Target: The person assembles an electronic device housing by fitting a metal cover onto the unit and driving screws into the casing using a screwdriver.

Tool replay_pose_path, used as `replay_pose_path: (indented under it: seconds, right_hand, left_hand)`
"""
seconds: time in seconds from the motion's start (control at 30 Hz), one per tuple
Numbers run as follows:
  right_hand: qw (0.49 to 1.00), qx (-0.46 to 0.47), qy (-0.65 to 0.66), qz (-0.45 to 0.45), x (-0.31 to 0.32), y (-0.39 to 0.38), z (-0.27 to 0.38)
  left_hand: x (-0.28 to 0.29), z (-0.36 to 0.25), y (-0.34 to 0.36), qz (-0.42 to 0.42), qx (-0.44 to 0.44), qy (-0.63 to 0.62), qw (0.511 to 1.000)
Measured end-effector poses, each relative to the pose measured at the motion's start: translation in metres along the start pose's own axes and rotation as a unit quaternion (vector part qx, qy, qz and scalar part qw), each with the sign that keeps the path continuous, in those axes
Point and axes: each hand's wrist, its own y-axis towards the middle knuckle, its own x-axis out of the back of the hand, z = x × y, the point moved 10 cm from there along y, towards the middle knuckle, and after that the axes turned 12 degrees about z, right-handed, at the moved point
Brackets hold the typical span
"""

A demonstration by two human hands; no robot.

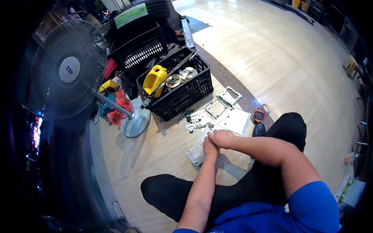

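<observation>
My two hands meet in front of my lap, low over the floor. My left hand (pixel 210 148) is closed beside a light-coloured flat panel (pixel 196 153) with rows of small markings, and hides part of it. Curled against it from the right, my right hand (pixel 223 138) has its fingers bent inward; what lies between the fingers is hidden. Just beyond them are a white spiral notebook (pixel 237 121) and several small loose parts (pixel 198 125). Two metal bracket frames (pixel 216 108) lie behind these.
A black plastic crate (pixel 182 99) holds a yellow jug (pixel 155 79) and metal parts. To the left stands a pedestal fan (pixel 70 70) on a round base. An orange multimeter (pixel 259 115) with a red lead lies by my right shoe (pixel 258 130). A tyre (pixel 142 17) is at the back.
</observation>
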Motion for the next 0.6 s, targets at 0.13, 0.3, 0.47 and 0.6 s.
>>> replay_pose_path:
  seconds: [0.13, 0.3, 0.47, 0.6]
  right_hand:
    - [0.994, 0.079, -0.079, -0.020, 0.000, 0.000, 0.018]
    - [0.993, 0.094, -0.067, -0.027, -0.002, 0.002, 0.014]
    - [0.998, 0.046, -0.029, -0.045, 0.002, 0.001, 0.004]
    - [0.999, 0.030, -0.031, -0.033, 0.001, 0.004, 0.003]
  left_hand:
    - [-0.006, 0.011, 0.004, -0.027, -0.012, -0.023, 0.999]
    - [-0.012, 0.018, 0.002, -0.037, -0.012, -0.061, 0.997]
    - [0.001, 0.001, -0.002, -0.007, -0.004, -0.023, 1.000]
    - [0.004, 0.003, -0.002, 0.025, 0.022, -0.053, 0.998]
